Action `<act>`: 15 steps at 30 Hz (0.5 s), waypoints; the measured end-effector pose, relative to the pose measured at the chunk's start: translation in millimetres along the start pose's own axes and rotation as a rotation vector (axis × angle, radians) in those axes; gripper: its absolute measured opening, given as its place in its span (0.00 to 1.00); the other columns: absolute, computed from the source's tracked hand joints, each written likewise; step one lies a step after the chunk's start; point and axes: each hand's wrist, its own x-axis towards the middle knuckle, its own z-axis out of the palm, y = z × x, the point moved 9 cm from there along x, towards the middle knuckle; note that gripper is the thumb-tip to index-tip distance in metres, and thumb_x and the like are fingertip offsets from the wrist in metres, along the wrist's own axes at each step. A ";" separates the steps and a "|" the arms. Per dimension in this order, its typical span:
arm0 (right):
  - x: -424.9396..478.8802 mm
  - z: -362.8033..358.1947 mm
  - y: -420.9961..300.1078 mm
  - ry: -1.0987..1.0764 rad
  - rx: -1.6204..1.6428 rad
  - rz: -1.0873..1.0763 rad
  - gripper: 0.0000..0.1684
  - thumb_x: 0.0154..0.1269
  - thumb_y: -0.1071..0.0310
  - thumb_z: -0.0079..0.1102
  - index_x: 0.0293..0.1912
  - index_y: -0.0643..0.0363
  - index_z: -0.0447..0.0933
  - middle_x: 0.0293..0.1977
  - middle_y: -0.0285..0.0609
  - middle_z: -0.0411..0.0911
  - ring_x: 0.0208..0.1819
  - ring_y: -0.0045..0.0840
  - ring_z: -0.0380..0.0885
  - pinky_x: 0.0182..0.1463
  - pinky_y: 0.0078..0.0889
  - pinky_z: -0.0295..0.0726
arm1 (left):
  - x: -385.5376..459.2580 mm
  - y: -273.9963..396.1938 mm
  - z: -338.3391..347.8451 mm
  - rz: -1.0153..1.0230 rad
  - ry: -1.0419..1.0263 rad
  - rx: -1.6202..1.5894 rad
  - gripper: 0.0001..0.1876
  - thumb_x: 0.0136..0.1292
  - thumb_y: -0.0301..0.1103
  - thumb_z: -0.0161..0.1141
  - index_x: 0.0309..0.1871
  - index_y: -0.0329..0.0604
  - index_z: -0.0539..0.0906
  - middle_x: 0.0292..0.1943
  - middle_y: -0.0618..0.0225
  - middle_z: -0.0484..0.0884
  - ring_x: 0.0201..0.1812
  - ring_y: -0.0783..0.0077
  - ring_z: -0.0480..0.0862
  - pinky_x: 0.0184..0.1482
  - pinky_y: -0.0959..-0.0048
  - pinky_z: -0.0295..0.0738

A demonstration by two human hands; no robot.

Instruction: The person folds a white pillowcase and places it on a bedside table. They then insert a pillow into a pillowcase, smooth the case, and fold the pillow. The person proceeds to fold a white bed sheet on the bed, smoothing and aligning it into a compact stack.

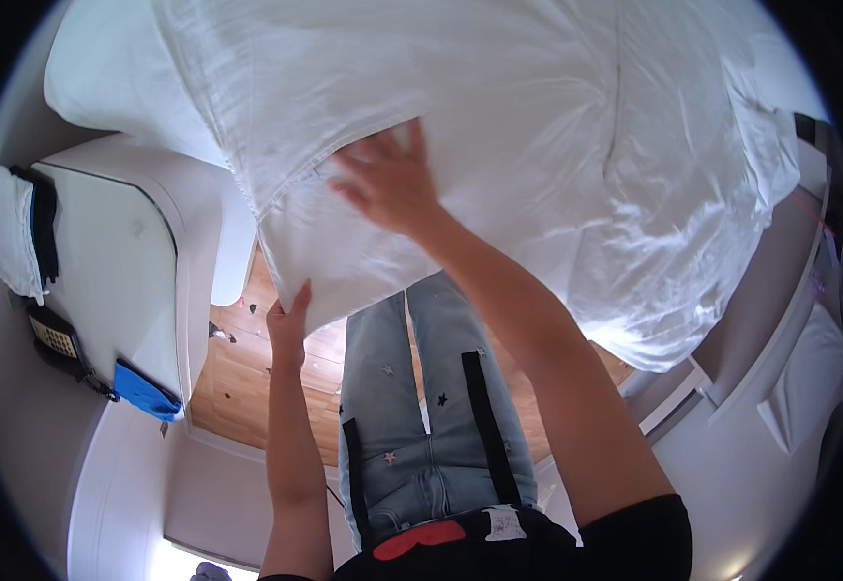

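A large white fabric cover (508, 94), which looks like a duvet cover or sheet, hangs in front of me over the upper part of the view. Its lower left corner is pinched in my left hand (291, 328), thumb pointing up along the cloth. Higher up, a hemmed edge curves across the fabric, with a dark gap beneath it. My right hand (391, 181) is at that edge, fingers spread and blurred; some fingertips overlap the gap. Whether they touch the hem is hard to tell. Creases bunch the cloth on the right side.
On the left stands a white desk (116, 247) bearing folded clothes (16, 232), a telephone (56, 341) and a blue cloth (147, 391). Small dark bits lie on the wooden floor (240, 396). A white pillow (805, 381) is at the far right.
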 end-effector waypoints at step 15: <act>-144.1 -104.9 168.4 0.179 -0.245 0.507 0.29 0.73 0.50 0.48 0.69 0.45 0.62 0.72 0.49 0.55 0.73 0.44 0.52 0.73 0.53 0.49 | 28.4 -64.5 -1.3 -0.082 0.513 -0.395 0.27 0.65 0.58 0.60 0.51 0.42 0.72 0.41 0.66 0.78 0.38 0.71 0.79 0.38 0.74 0.75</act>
